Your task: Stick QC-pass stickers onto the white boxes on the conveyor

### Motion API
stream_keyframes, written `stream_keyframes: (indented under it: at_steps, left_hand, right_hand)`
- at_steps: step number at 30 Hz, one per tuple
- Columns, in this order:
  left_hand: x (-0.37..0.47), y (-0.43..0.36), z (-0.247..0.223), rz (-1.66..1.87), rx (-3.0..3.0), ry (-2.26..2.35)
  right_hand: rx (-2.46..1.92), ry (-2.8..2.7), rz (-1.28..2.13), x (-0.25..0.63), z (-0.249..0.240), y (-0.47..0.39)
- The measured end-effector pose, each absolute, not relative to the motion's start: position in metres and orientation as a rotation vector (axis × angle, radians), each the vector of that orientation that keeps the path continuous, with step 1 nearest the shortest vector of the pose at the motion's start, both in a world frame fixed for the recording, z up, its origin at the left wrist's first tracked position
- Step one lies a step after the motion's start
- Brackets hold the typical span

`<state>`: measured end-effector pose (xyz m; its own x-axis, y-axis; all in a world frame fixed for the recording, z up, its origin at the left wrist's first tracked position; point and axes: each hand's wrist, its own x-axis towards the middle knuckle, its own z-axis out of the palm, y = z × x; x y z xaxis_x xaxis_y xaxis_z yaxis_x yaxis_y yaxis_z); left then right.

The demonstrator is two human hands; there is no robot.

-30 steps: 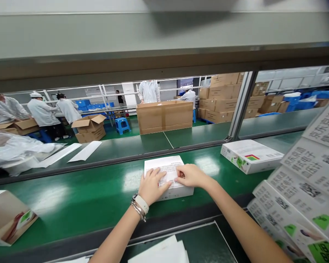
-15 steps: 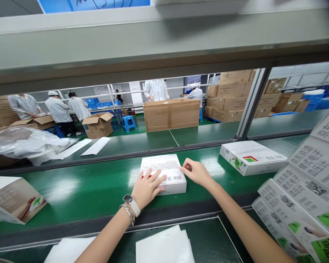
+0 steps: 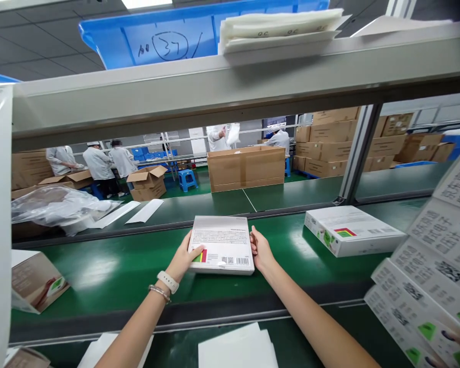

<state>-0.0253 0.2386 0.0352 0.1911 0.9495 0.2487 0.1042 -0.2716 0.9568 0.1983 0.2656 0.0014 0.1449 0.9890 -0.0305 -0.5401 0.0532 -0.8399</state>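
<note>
A flat white printed box (image 3: 223, 237) is held over the green belt (image 3: 138, 266), its near edge showing a barcode and a red, yellow and green mark. My left hand (image 3: 184, 255) grips its left side, thumb on top and fingers beneath the edge. At the right side, my right hand (image 3: 261, 250) has curled fingers against the box edge; its fingertips are partly hidden. Another white box (image 3: 352, 230) lies on the belt to the right, and a brown and white box (image 3: 38, 281) stands at the left.
Stacked printed cartons (image 3: 433, 266) rise at the right. White sheets (image 3: 237, 350) lie in front. A metal post (image 3: 358, 153) and an overhead shelf (image 3: 230, 76) frame the view. Beyond are a large cardboard box (image 3: 246, 168), plastic wrap (image 3: 61, 204) and people in white coats.
My left hand has gone from lying spread on the box top to gripping its left side. My right hand has closed in on the right edge. The view has tilted up.
</note>
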Motion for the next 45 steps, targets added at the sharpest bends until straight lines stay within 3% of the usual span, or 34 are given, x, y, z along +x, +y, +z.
stream_keyframes:
  at_steps: [6,11,17,23,26,29,34,41,45]
  left_hand:
    - [-0.038,0.210,0.045,1.284,1.865,1.033]
    - [-0.057,0.196,0.029,1.277,1.853,1.401]
    - [-0.048,0.154,0.041,1.285,2.500,1.638]
    - [-0.003,0.085,0.012,0.350,2.880,1.065]
    - [0.002,0.076,-0.006,0.216,2.898,1.018]
    - [0.001,0.076,-0.013,0.233,2.927,1.033]
    - [0.000,0.076,-0.015,0.297,2.956,1.036]
    - [0.000,0.075,-0.015,0.261,2.938,1.042]
    - [-0.001,0.075,-0.012,0.265,2.963,1.025]
  right_hand:
    - [-0.625,-0.809,1.336,0.212,0.026,0.248]
    - [-0.603,-0.922,1.305,0.210,0.031,0.231]
    - [-0.863,-1.417,1.101,0.214,0.045,0.173]
    - [-1.174,-2.395,0.600,0.206,0.021,0.085]
    - [-1.278,-2.605,0.351,0.203,0.003,0.064]
    - [-1.288,-2.694,0.308,0.201,-0.004,0.057]
    - [-1.268,-2.658,0.485,0.196,0.004,0.051]
    - [-0.917,-2.161,1.483,0.216,0.032,0.052]
    - [-0.868,-1.885,1.522,0.245,0.046,0.077]
